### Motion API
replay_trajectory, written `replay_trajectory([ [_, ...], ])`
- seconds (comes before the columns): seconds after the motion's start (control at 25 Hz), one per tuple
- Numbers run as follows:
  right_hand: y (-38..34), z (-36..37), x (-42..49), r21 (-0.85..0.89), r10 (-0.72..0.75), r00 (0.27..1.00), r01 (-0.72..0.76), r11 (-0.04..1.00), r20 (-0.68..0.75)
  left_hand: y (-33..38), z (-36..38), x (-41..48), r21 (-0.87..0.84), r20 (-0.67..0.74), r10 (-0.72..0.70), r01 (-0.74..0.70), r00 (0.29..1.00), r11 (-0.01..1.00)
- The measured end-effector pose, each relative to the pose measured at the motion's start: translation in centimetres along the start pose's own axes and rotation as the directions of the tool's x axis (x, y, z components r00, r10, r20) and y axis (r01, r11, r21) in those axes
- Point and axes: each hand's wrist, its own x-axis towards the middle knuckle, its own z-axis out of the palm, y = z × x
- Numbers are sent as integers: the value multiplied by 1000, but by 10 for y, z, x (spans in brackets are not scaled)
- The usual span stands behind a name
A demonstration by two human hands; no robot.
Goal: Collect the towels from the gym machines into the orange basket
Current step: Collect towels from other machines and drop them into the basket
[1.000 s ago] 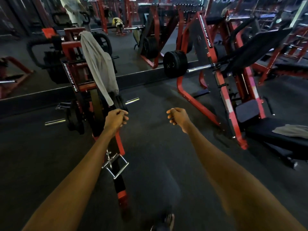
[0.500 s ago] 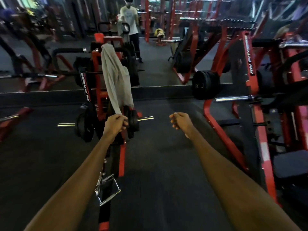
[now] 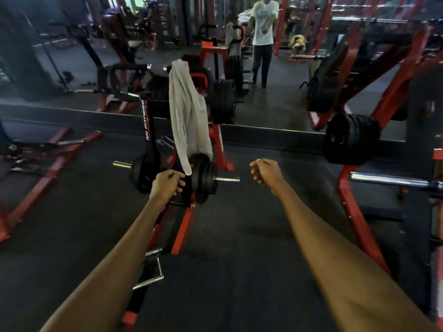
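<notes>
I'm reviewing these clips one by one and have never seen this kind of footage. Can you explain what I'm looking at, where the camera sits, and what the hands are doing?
There is no robot here. A person wears one wide-angle camera on the head, looking forward and down, so the two bare arms reaching into the picture are the wearer's own.

The place is a gym with a dark floor and red machines. Straight ahead stands a weight machine loaded with black plates, and a grey towel hangs down over it. That towel is what should be collected.

The left hand is loosely curled just below the towel's lower end; I cannot tell whether it touches it. The right hand is also curled and holds nothing.

Behind the machine is a wall mirror, which shows a person in a pale shirt. No orange basket is in view.
</notes>
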Motion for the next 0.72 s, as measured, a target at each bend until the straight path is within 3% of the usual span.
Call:
replay_trajectory([
  [0.32,-24,52,127,-57,-27,980,39,998,195,10,14,97,-65,-151,-62,53,987,996],
  [0.72,-123,107,295,-45,-113,954,130,990,279,79,11,258,-51,-240,-18,6,971,999],
])
